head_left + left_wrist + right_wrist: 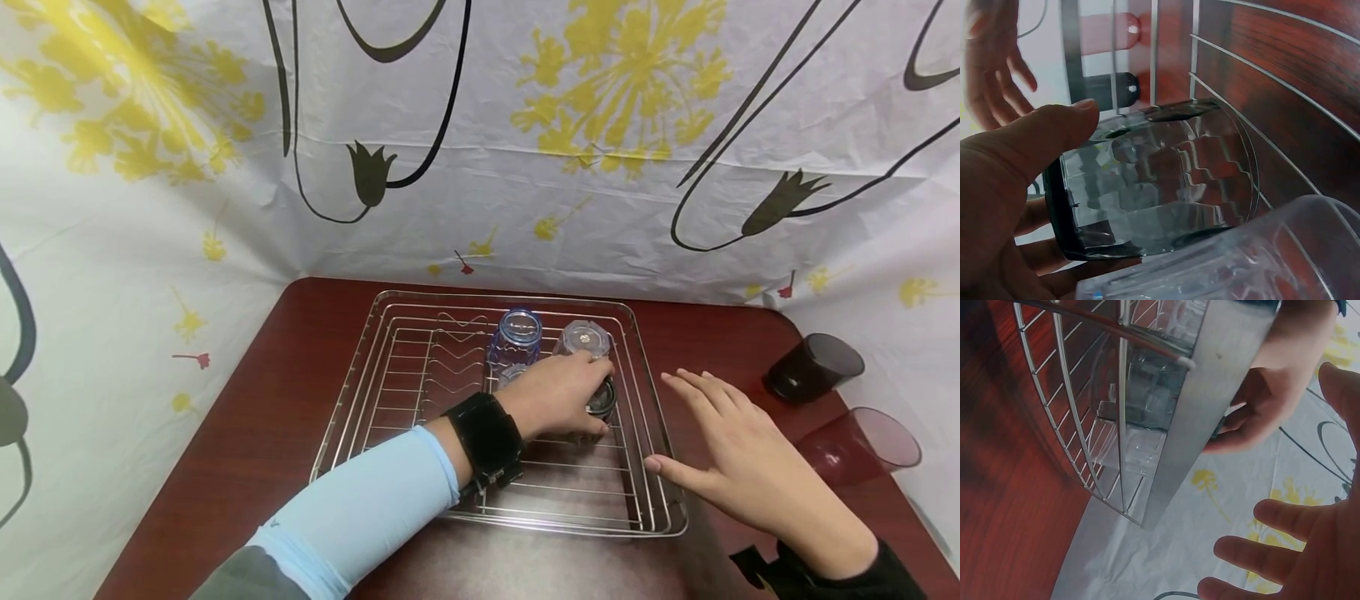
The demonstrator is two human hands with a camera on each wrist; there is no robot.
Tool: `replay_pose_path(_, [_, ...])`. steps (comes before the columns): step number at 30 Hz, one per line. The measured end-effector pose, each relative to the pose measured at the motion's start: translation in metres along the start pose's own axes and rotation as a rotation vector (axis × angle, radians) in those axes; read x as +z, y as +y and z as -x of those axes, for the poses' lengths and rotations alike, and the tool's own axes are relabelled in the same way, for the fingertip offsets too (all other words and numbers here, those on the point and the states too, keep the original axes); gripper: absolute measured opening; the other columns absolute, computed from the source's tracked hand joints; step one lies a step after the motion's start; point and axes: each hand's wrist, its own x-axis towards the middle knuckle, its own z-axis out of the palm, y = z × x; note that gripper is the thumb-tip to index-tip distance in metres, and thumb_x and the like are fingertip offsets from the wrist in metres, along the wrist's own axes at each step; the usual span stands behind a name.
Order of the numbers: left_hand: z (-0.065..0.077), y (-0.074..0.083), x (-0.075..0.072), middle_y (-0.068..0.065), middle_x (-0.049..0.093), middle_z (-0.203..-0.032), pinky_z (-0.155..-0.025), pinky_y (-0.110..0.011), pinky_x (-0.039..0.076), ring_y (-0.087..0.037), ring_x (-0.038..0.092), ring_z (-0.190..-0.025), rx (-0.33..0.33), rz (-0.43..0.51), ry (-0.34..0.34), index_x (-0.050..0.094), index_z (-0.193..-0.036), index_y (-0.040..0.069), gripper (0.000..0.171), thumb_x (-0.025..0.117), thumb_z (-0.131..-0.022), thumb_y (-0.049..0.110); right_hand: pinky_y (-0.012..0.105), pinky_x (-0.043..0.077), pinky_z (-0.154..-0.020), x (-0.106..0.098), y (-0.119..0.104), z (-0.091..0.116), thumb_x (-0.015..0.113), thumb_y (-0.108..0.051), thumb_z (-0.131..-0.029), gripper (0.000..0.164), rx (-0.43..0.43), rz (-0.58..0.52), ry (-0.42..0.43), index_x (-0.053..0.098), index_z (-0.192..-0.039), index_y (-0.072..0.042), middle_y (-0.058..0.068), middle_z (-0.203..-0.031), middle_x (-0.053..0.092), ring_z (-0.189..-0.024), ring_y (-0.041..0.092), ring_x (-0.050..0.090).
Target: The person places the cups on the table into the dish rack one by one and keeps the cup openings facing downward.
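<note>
My left hand (555, 392) reaches over the wire rack (555, 525) and grips a grey-tinted glass (1154, 181), thumb on one side and fingers on the other. The glass stands upside down on the wires, its dark base toward the palm. Close beside it is an upturned clear glass (585, 337); a blue glass (517, 333) stands behind and to the left. Another clear glass (512, 372) is partly hidden by the left hand. My right hand (738, 446) hovers just right of the rack, fingers extended and holding nothing.
On the right of the red-brown table (225, 442) lie a dark glass (810, 368) and a red glass (855, 446). Wavy wire dividers (453, 362) run along the rack's left half. A patterned white cloth (465, 225) hangs behind and at the sides.
</note>
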Motion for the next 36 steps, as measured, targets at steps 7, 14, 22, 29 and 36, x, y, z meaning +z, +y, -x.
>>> replay_pose_path(7, [-0.005, -0.002, 0.006, 0.002, 0.057, -0.136, -0.087, -0.029, 0.055, -0.013, 0.063, -0.105, -0.007, -0.024, -0.028, 0.049, -0.143, 0.021, 0.074, 0.077, -0.083, 0.054, 0.063, 0.039, -0.096, 0.000, 0.001, 0.000, 0.081, -0.058, -0.074, 0.097, -0.003, -0.011, -0.003, 0.042, -0.151, -0.015, 0.019, -0.146, 0.047, -0.131, 0.048, 0.043])
replay_pose_path(14, [-0.005, -0.002, 0.006, 0.003, 0.056, -0.138, -0.088, -0.029, 0.055, -0.013, 0.063, -0.107, -0.020, -0.024, -0.033, 0.048, -0.144, 0.023, 0.074, 0.076, -0.083, 0.056, 0.063, 0.040, -0.095, 0.000, 0.001, 0.001, 0.081, -0.058, -0.074, 0.096, -0.003, -0.014, -0.004, 0.043, -0.150, -0.015, 0.019, -0.145, 0.048, -0.131, 0.048, 0.043])
replay_pose_path(22, [-0.004, -0.001, 0.005, 0.001, 0.053, -0.142, -0.092, -0.031, 0.054, -0.015, 0.062, -0.113, -0.023, -0.035, -0.035, 0.047, -0.146, 0.023, 0.076, 0.074, -0.083, 0.057, 0.063, 0.040, -0.094, 0.001, 0.001, 0.002, 0.081, -0.059, -0.073, 0.095, 0.003, -0.009, -0.003, 0.043, -0.149, -0.015, 0.018, -0.145, 0.048, -0.130, 0.047, 0.044])
replay_pose_path(29, [0.001, -0.003, -0.002, 0.000, 0.053, -0.140, -0.089, -0.030, 0.056, -0.016, 0.063, -0.109, -0.007, -0.026, -0.007, 0.044, -0.148, 0.024, 0.080, 0.072, -0.083, 0.061, 0.064, 0.039, -0.095, 0.003, 0.002, 0.001, 0.081, -0.058, -0.074, 0.095, 0.011, -0.009, -0.016, 0.043, -0.150, -0.015, 0.019, -0.146, 0.047, -0.131, 0.049, 0.043])
replay_pose_path(36, [0.015, -0.005, -0.014, -0.001, 0.053, -0.142, -0.097, -0.034, 0.054, -0.019, 0.060, -0.120, 0.000, -0.080, 0.030, 0.045, -0.149, 0.023, 0.079, 0.064, -0.086, 0.067, 0.063, 0.039, -0.096, 0.004, 0.001, -0.002, 0.081, -0.058, -0.075, 0.095, -0.005, -0.003, -0.008, 0.042, -0.151, -0.016, 0.019, -0.146, 0.047, -0.131, 0.048, 0.043])
